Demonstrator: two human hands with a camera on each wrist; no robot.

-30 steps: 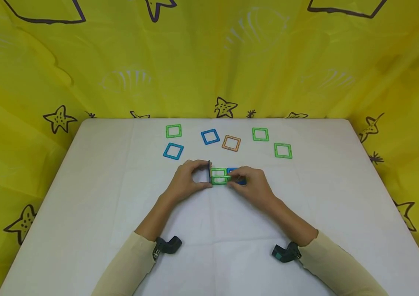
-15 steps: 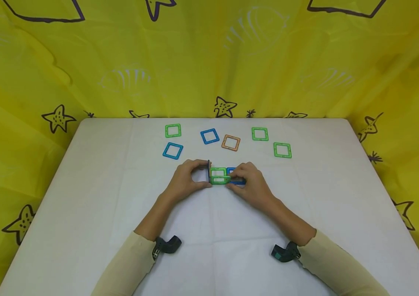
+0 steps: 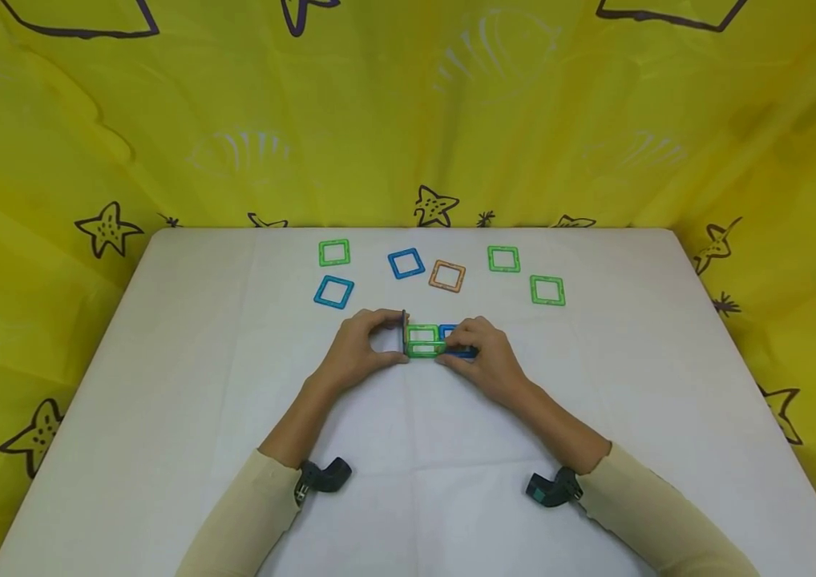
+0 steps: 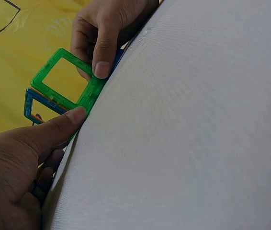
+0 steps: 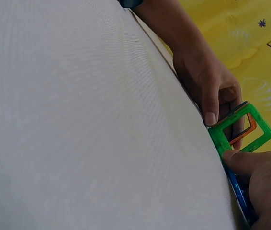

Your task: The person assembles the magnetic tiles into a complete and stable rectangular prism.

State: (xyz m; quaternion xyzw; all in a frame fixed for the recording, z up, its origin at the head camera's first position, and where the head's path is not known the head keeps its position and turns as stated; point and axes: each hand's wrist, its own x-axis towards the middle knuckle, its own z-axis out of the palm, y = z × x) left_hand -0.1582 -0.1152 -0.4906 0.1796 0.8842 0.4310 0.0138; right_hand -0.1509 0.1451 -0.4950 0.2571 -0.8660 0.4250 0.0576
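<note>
My left hand (image 3: 353, 349) spans an upright blue magnetic tile (image 3: 404, 335), thumb at the near edge and fingers at the far edge. Orange shows right beside that tile in both wrist views. A green magnetic tile (image 4: 45, 67) stands upright over a flat green one (image 3: 422, 327), its side toward the blue upright. My right hand (image 3: 487, 357) pinches at the right end of the standing green tile, thumb low by its bottom corner. Under the right fingers lies a flat blue tile (image 3: 466, 353), partly hidden, adjoining the flat green one.
Farther back on the white table (image 3: 235, 481) lie loose square tiles: a green (image 3: 334, 240) and a blue (image 3: 325, 304) at left, a blue (image 3: 406, 276) and an orange (image 3: 446, 288) mid-table, and two greens (image 3: 504, 271) at right. A yellow curtain (image 3: 365, 120) hangs behind.
The hands and tiles keep nearly the same places. The right fingers have shifted slightly at the standing green tile, and the whole head view has drifted a little.
</note>
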